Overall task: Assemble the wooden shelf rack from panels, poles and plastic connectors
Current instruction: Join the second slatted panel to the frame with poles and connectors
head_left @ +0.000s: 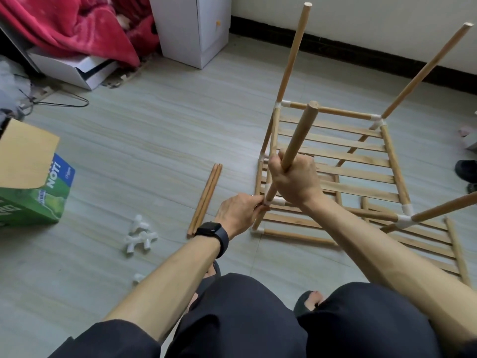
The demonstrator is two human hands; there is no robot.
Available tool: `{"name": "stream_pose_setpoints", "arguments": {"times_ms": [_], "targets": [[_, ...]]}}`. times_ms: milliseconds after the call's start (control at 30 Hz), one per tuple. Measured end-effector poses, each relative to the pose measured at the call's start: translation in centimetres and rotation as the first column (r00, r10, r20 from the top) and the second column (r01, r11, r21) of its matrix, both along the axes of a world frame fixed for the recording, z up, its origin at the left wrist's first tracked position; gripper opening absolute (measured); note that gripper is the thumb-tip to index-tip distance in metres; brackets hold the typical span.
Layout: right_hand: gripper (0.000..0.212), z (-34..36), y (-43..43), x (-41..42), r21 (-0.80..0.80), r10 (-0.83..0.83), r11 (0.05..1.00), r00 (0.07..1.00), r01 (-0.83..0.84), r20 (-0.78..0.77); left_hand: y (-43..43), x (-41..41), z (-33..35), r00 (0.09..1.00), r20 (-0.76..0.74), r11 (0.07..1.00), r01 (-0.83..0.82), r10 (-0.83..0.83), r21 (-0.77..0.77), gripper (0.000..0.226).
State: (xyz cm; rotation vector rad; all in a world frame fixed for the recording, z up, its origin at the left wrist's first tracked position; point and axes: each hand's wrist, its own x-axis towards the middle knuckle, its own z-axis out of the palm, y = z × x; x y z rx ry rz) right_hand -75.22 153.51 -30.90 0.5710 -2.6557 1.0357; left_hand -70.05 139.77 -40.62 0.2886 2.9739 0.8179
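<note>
Head view: pole seated into corner connector, centre of frame.
Right hand wrapped round pole, apparently to press it home; left hand pinching connector to steady joint; rack on floor, centre right; spare poles and loose connectors lower left, within reach.

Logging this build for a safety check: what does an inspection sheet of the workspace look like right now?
Surface: grey floor, rack standing on it.
Job's things: part-built rack, four poles up; two spare poles, loose connectors, spare panel on the floor.
Clutter: green carton, red blanket.
Grips: left hand pinches the corner connector; right hand holds the near pole.
Cables: black cable on floor, far left.
Surroundings: white cabinet, wall with dark skirting.
</note>
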Motion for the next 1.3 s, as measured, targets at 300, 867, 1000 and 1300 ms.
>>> {"name": "stream_pose_setpoints", "arguments": {"times_ms": [300,867,1000,1300], "targets": [[0.049,-0.2,1.3,0.4,0.051,0.05,0.997,0.968,-0.065,0.248,-0.9,0.6,3.0,0.975,0.204,0.995,-0.095,0.088,0.025,0.031],[0.068,-6.4,7.5,1.4,0.59,-0.173,0.801,0.982,0.097,0.074,4.3,-4.4,11.6,0.958,0.135,0.48,-0.246,0.253,0.842,0.047],[0.061,-7.1,6.2,0.7,0.568,-0.15,0.818,0.986,0.087,0.066,3.6,-5.2,10.8,0.957,0.064,0.465,-0.195,0.282,0.863,0.046],[0.065,-7.3,6.5,0.0,0.583,-0.147,0.809,0.986,0.075,0.077,3.2,-6.1,10.1,0.936,0.056,0.41,-0.206,0.349,0.889,0.053]]}}
